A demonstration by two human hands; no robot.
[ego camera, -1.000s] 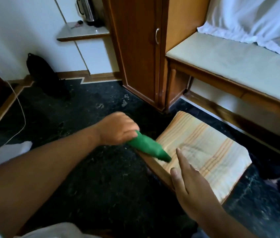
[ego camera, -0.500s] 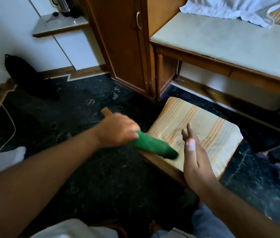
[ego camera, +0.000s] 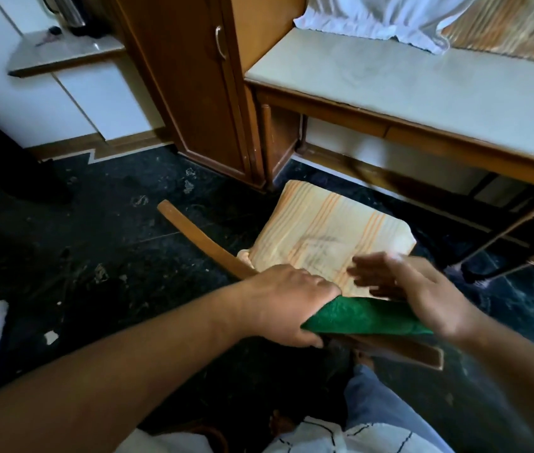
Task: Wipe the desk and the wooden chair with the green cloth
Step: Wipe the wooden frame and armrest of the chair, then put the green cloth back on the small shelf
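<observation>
While the head camera is looking down at the wooden chair [ego camera: 206,243], the left hand [ego camera: 287,307] is closing around the near end of the green cloth [ego camera: 363,317], gripping it in a fist against the chair's curved top rail. From the left hand, the cloth is stretching toward three o'clock along the rail. The right hand [ego camera: 422,295] is hovering over the cloth's far end with fingers spread and blurred; it is open, and whether it is touching the cloth I cannot tell.

I judge the cloth to be light, soft and limp: it is folding over the rail and bunching in the fist, so it is likely to drag well on wood but slip loose if held by one corner. Taking it in a wad under the palm, as the left hand is doing, looks the surest hold. The chair looks stiff and heavier, and its rail is offering a firm place to steady it.

Counting: one green cloth, one chair with one striped seat cushion [ego camera: 324,240], two hands. One desk surface [ego camera: 439,93] is lying at one o'clock from the hands, well apart from the cloth, with white fabric [ego camera: 373,14] bunched at its far edge.
</observation>
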